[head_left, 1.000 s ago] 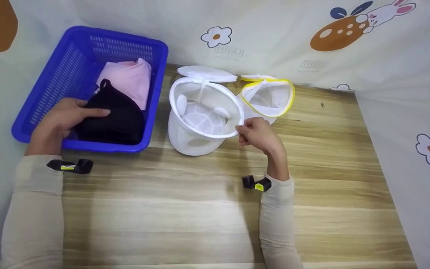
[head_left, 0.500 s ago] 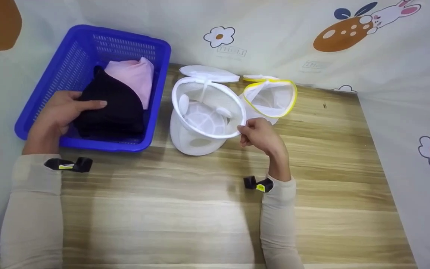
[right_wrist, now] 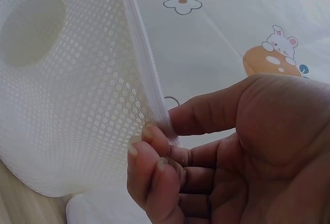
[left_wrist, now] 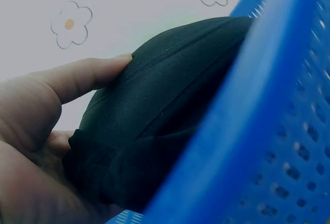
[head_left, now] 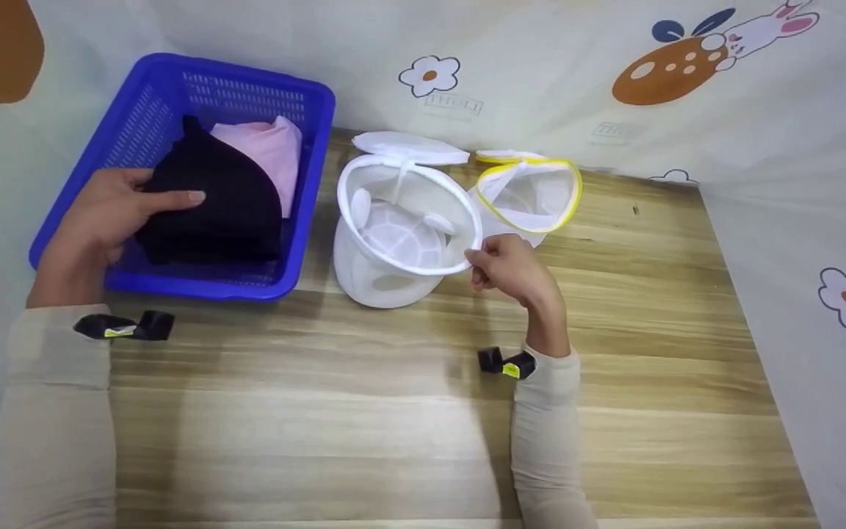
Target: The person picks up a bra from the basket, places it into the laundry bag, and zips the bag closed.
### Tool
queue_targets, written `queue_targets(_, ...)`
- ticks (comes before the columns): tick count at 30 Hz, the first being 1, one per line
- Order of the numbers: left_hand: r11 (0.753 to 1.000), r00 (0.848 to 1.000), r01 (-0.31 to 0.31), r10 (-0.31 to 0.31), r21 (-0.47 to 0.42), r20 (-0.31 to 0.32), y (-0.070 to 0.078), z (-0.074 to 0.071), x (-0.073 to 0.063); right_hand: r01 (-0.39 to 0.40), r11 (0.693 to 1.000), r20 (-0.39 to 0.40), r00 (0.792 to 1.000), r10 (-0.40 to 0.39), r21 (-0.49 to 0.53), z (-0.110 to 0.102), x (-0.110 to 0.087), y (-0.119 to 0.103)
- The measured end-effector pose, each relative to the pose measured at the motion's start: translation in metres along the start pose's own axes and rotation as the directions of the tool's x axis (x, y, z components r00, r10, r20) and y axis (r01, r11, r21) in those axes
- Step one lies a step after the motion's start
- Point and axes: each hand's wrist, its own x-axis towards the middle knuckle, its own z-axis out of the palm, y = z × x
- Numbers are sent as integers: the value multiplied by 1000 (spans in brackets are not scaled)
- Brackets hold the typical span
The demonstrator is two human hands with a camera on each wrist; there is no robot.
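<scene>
My left hand (head_left: 111, 209) grips a folded black bra (head_left: 217, 198) by its left side, thumb on top. Its rounded cup and seams show in the left wrist view, partly behind the basket's rim. The bra is over the blue plastic basket (head_left: 210, 288), in front of a pink cloth (head_left: 269, 150). My right hand (head_left: 511, 268) pinches the zippered rim of a white mesh laundry bag (head_left: 382, 286) between thumb and fingers. That bag stands upright, mouth wide and lid folded back. In the right wrist view, the honeycomb mesh (right_wrist: 77, 95) fills the left side.
Behind my right hand stands a smaller mesh laundry bag with yellow trim (head_left: 577, 191), its lid also back. A printed cloth (head_left: 526, 66) hangs behind the wood-grain table (head_left: 320, 419) and along its sides.
My left hand has lifted the bra slightly and shifted it left and back within the basket, covering more of the pink cloth's left side. The right hand keeps its pinch on the rim.
</scene>
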Motion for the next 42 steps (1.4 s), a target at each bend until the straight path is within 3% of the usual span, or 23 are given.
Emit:
queue_targets(12,988,991,-109,100,-105,-89,22,-3,-6,10,999,-15,1000,-11,-45,1,-1,2)
queue_targets(19,975,979,-182,167,-126,-115,45,0,-14,6,999,-14,1000,-6,-41,1,0,1)
queue_targets(23,948,964,-249,221,-199,-150,55,5,-17,2,998,-18,1000,-3,-61,2,-1,0)
queue_targets(26,903,950,-305,266,-303,-166,61,8,-17,-2,997,-15,1000,1,-73,2,0,1)
queue_targets(30,860,938,-346,306,-375,-163,69,14,-18,1,997,-7,1000,-1,-73,3,0,1)
queue_targets(37,869,916,-398,356,-294,-186,85,34,-15,2,999,-18,1000,-3,-37,3,-1,1)
queue_targets(42,857,930,-367,336,-363,-147,96,46,-12,-2,999,-18,1000,1,-54,2,-2,1)
